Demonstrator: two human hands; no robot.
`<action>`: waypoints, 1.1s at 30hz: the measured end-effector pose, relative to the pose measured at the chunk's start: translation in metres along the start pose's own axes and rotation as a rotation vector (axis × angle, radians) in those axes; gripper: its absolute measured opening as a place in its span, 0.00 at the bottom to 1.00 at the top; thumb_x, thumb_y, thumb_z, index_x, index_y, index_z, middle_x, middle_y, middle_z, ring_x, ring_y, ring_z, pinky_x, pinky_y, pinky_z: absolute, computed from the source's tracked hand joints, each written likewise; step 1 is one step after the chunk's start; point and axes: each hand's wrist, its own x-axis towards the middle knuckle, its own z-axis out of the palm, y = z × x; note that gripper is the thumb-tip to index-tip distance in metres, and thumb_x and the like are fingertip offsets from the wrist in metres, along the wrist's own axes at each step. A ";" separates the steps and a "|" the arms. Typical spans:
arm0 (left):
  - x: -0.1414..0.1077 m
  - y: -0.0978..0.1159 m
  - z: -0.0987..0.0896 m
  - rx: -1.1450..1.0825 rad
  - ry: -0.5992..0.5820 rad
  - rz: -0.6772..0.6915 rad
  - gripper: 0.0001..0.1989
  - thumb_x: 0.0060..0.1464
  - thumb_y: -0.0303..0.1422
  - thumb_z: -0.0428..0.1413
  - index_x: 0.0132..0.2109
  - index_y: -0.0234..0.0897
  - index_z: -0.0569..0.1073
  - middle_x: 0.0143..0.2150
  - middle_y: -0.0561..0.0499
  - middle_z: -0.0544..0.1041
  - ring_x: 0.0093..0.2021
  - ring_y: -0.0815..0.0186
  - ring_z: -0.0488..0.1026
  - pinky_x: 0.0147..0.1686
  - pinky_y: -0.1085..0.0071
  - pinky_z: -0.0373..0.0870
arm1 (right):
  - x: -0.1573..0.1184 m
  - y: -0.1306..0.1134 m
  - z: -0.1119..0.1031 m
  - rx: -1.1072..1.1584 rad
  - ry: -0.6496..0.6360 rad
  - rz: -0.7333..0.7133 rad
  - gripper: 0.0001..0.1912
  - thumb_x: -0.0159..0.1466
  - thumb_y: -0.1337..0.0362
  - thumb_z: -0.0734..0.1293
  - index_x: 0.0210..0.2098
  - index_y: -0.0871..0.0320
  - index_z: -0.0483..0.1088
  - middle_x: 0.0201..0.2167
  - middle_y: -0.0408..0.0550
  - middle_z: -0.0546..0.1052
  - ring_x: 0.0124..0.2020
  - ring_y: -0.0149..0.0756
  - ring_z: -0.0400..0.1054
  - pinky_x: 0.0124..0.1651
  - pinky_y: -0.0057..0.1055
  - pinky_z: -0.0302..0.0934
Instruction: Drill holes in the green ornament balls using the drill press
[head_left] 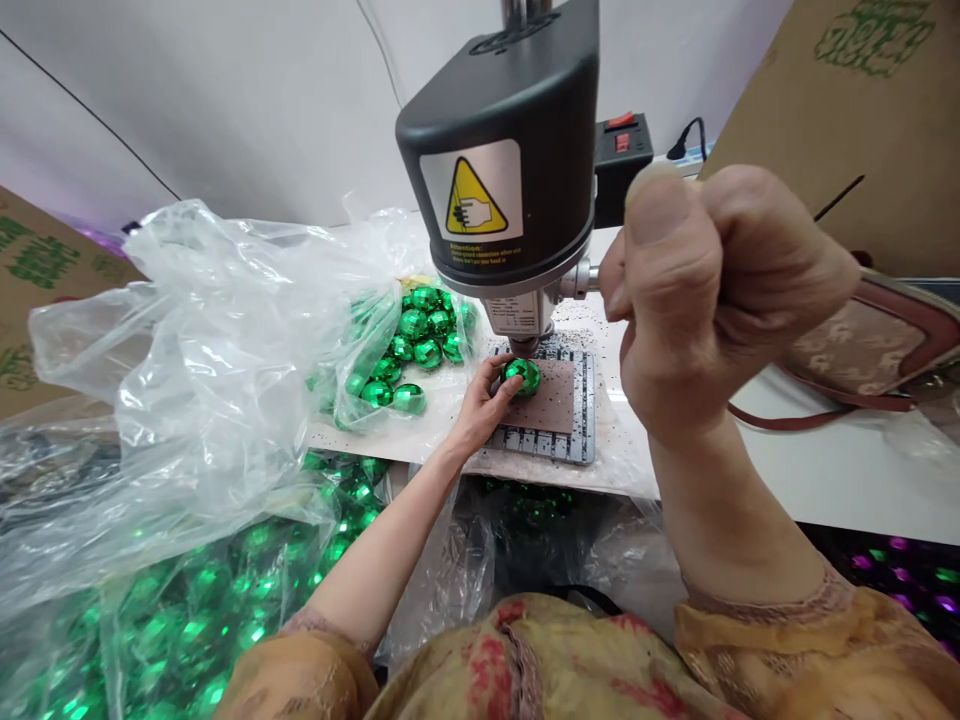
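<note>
My left hand (486,400) has its thumb and fingers closed round a shiny green faceted ball (521,377). The ball rests on a brown board (551,400) over a slotted metal base plate (587,440), directly beneath the spindle of a black bench drill press (502,130). Whether the tool touches the ball I cannot tell. At the machine's right side, my right hand (720,270) is closed in a fist round the feed lever, whose metal hub (576,280) shows beside my fingers. The rest of the lever is hidden by the hand.
Left of the base plate, several green balls (412,325) lie in and before a clear plastic bag (217,350). More green balls (187,630) fill a bag below. A handbag (870,340), cardboard box (847,130) and switch box (626,150) stand right. Dark shavings litter the white table (847,460).
</note>
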 end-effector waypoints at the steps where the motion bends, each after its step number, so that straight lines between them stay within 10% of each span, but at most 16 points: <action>1: 0.000 0.000 0.000 0.027 0.006 0.010 0.26 0.58 0.50 0.59 0.57 0.39 0.69 0.53 0.45 0.76 0.55 0.59 0.73 0.58 0.61 0.67 | 0.000 0.000 0.000 -0.001 -0.001 -0.008 0.24 0.66 0.59 0.64 0.20 0.56 0.48 0.17 0.38 0.56 0.19 0.25 0.54 0.25 0.32 0.48; 33: -0.009 0.005 0.017 0.110 0.003 0.178 0.27 0.50 0.42 0.67 0.54 0.38 0.68 0.52 0.44 0.74 0.54 0.58 0.72 0.57 0.61 0.67 | 0.001 0.002 0.000 0.115 -0.020 -0.004 0.25 0.63 0.53 0.67 0.19 0.55 0.50 0.17 0.38 0.53 0.19 0.23 0.54 0.24 0.31 0.47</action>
